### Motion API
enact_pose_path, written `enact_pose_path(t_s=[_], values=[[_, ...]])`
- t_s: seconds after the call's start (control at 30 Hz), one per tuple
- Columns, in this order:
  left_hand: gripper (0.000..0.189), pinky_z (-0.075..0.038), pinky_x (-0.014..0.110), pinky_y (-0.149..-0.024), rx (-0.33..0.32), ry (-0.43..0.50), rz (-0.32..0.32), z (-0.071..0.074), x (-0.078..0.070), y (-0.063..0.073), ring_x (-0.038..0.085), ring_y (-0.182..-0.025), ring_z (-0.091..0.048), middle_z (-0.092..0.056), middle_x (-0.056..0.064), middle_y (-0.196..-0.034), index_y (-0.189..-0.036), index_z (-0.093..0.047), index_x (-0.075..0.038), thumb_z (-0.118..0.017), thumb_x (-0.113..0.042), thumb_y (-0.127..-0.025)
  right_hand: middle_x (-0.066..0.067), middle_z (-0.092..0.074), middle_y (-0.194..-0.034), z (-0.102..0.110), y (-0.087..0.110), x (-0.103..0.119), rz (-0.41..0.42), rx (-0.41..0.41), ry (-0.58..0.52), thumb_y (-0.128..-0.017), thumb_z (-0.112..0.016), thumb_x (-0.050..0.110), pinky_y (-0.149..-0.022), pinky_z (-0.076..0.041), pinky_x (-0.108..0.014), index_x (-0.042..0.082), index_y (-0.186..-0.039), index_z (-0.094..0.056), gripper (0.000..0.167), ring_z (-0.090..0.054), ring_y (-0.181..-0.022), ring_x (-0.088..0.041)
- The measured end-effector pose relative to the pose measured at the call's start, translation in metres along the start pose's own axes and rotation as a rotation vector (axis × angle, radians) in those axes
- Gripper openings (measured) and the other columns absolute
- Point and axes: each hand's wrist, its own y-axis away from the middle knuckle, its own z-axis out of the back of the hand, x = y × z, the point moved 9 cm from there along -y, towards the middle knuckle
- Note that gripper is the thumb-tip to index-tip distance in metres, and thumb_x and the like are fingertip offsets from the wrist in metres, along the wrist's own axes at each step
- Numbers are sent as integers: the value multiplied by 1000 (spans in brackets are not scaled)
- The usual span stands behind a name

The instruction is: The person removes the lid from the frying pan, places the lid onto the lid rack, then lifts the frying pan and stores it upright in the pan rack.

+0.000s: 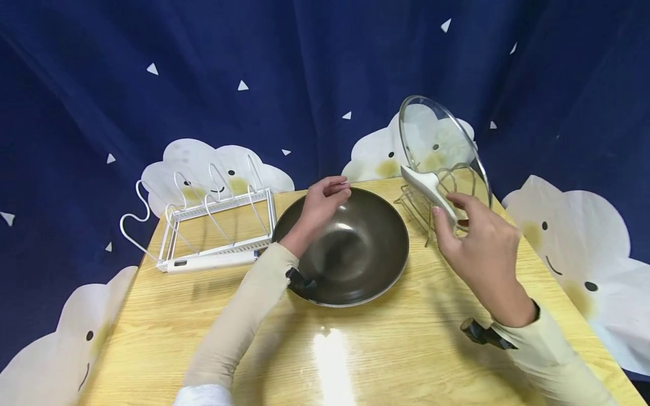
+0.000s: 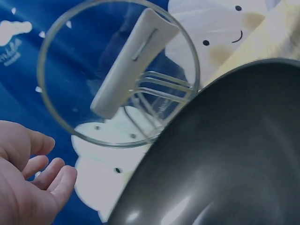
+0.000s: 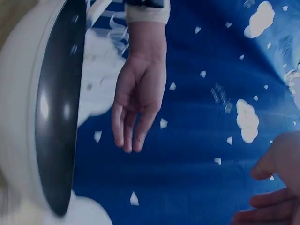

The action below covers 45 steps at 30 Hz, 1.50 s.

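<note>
A dark wok with a white handle (image 1: 213, 261) lies on the wooden table, its inside (image 1: 350, 248) facing up. Above its far part hovers my left hand (image 1: 321, 206), fingers loosely bent and holding nothing; the right wrist view also catches this left hand (image 3: 139, 89). A round glass lid (image 2: 70, 98) with a metal rim and long pale handle (image 2: 129, 65) stands tilted in a small wire rack (image 1: 418, 208). My right hand (image 1: 479, 248) is just in front of the lid's handle, thumb and fingers spread apart. In the right wrist view, nothing shows in its grasp.
A white wire rack (image 1: 223, 211) with several upright loops stands at the left, behind the wok's handle. A dark blue curtain (image 1: 315, 84) with white clouds hangs behind the table (image 1: 386, 349).
</note>
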Motion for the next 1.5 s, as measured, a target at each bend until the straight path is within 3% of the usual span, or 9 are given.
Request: enact_pose_path(t_s=[0.2,0.33,0.43,0.6,0.77,0.9,1.0,1.17,1.5], values=[[37,-57,27,-88,-28,-39,-61,40,-21,30,19,-105,-69,-69,20,-125,-134,-62,2,-66,-6,-99,-12,-77,-104,-32,8,8,-93,316,-249,-90,-76,20,-65,-60,-40,3,-112,-72,28,-76,-77,-27],[39,-54,27,-92,-27,-198,-120,66,-29,53,21,-111,-68,-70,17,-126,-137,-60,-3,-66,-13,-100,-13,-74,-116,-65,20,4,-183,572,-334,-97,-71,32,-73,-61,-45,7,-121,-70,35,-76,-85,-29],[41,-52,32,-97,-7,-327,-145,83,-29,72,23,-115,-66,-69,16,-127,-139,-60,-6,-66,-19,-101,-12,-73,-119,-84,29,0,-202,682,-360,-100,-67,36,-77,-61,-46,8,-123,-69,37,-76,-91,-30],[45,-51,44,-101,15,-503,-147,109,-23,100,26,-122,-63,-67,14,-132,-142,-57,-8,-64,-27,-102,-11,-73,-119,-104,37,-3,-151,730,-332,-99,-68,37,-79,-59,-46,10,-123,-70,37,-74,-93,-30],[49,-47,52,-105,-30,-743,-192,136,-23,122,33,-129,-58,-62,14,-138,-143,-56,-5,-63,-33,-102,-12,-70,-126,-121,42,-7,-125,759,-303,-99,-66,39,-80,-55,-47,8,-126,-68,41,-70,-93,-31],[52,-41,58,-108,-77,-917,-200,159,-17,132,41,-132,-52,-58,20,-141,-143,-55,-1,-61,-33,-103,-15,-65,-135,-131,44,-15,-127,768,-272,-100,-64,40,-86,-51,-50,6,-128,-66,44,-67,-97,-33],[52,-36,61,-109,-83,-1004,-184,172,-7,136,45,-134,-48,-56,25,-142,-143,-54,2,-60,-33,-104,-19,-59,-143,-138,47,-23,-142,784,-263,-101,-63,40,-98,-47,-55,3,-130,-64,47,-63,-115,-38],[53,-33,60,-112,-64,-1094,-192,187,9,141,48,-133,-46,-56,28,-140,-141,-54,5,-62,-30,-103,-23,-47,-153,-149,56,-38,-202,831,-258,-102,-60,42,-111,-36,-60,2,-140,-55,55,-44,-140,-43],[52,-29,58,-116,-44,-1182,-226,204,21,146,49,-136,-44,-59,26,-138,-140,-58,1,-68,-29,-99,-30,-38,-155,-163,64,-64,-307,862,-262,-102,-58,46,-106,-40,-64,2,-158,-28,77,-49,-133,-49]])
